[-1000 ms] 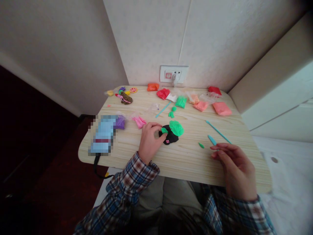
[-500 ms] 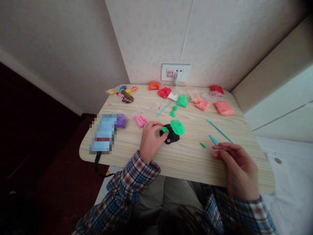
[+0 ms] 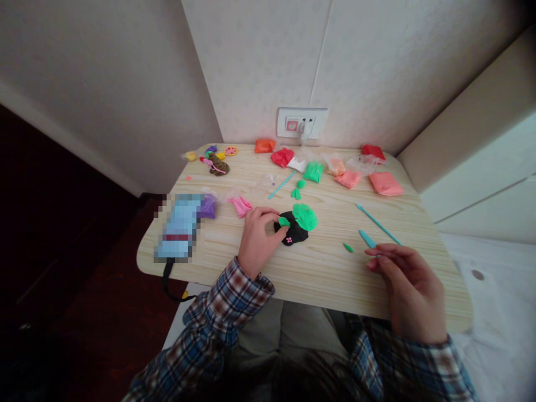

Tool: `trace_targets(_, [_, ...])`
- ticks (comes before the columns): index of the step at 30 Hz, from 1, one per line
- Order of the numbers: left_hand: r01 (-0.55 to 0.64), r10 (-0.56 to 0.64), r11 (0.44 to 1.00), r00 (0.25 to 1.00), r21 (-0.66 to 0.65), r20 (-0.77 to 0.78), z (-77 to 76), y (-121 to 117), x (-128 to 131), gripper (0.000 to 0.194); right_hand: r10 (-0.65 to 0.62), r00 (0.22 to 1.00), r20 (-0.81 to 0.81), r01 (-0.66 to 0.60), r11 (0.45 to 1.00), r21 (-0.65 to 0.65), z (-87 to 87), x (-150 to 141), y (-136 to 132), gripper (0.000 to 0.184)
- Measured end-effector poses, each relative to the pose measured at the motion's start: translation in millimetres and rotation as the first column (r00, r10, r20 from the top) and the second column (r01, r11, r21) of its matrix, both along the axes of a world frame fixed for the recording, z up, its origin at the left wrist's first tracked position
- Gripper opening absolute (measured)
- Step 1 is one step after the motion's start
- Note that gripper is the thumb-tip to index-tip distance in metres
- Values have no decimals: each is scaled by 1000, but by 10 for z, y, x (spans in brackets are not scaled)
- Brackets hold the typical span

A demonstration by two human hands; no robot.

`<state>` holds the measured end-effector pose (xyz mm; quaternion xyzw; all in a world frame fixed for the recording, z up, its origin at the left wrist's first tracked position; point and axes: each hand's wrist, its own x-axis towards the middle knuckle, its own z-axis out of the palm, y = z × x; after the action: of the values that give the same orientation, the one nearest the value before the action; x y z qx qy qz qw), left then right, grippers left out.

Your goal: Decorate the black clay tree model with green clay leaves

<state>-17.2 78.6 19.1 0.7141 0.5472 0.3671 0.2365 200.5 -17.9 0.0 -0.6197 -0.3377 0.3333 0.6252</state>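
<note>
matt black clay [image 3: 297, 234]; wood-grained tabletop [image 3: 322, 276]

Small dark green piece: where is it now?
In the head view, the small dark green piece lies on the tabletop right of centre, between the black shape and the person's right hand.

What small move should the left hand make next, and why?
Probably press the small green piece lightly onto the black base with the left hand: its thumb is right by that piece, which sits over the base, near the larger green piece.
</note>
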Motion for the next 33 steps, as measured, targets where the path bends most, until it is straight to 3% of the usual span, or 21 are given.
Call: trace_targets(33, [-2, 1, 1000, 1000, 28, 6, 2, -45, -25, 12, 15, 999, 49, -15, 1000, -2, -16, 10, -3, 19])
